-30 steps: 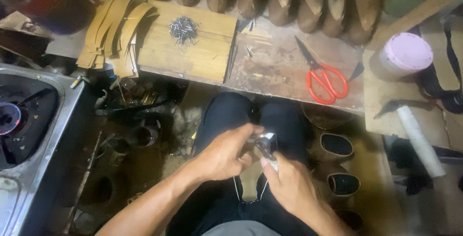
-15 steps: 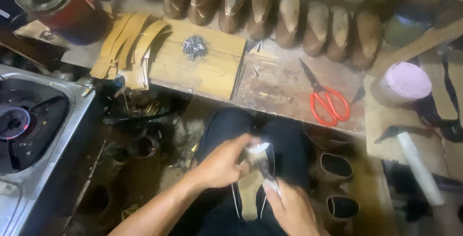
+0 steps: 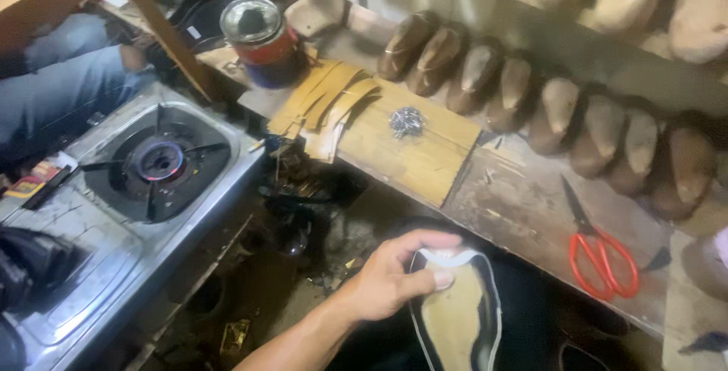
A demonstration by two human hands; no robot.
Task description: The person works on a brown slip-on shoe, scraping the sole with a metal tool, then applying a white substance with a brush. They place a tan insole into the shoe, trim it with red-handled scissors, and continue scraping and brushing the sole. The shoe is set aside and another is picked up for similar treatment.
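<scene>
- We see a shoe sole (image 3: 455, 314), tan in the middle with a pale edge and a dark surround, lying sole-up on the person's lap at the bottom of the view from the head camera, just in front of the workbench (image 3: 531, 212).
- Our left hand (image 3: 390, 280) is clasped on the toe end of that sole, thumb pressed on the tan face and fingers (image 3: 428, 240) curled over the pale rim.
- The right hand is out of view, so we cannot tell its grip.
- Beyond the sole, on the workbench, a pair of red-handled scissors (image 3: 599, 253) lies flat, blades pointing away from the sole, well to its right.
- Farther up the workbench from the sole sits a light wooden board (image 3: 425, 151), with a small heap of metal tacks (image 3: 406, 121) on it.
- Left of the tacks, strips of tan leather (image 3: 322, 109) fan across the board's end and hang over its edge.
- Behind the strips stands a round tin can (image 3: 258, 41), red and blue, its shiny lid on.
- Along the back of the workbench, far from the sole, a row of wooden shoe forms (image 3: 546, 105) stands toe-up, side by side.
- To the left of the sole, across a dark littered floor, a steel gas stove (image 3: 155, 162) burns with a low blue flame.
- Past the stove, another person's leg in blue jeans (image 3: 68, 86) shows at the upper left.
</scene>
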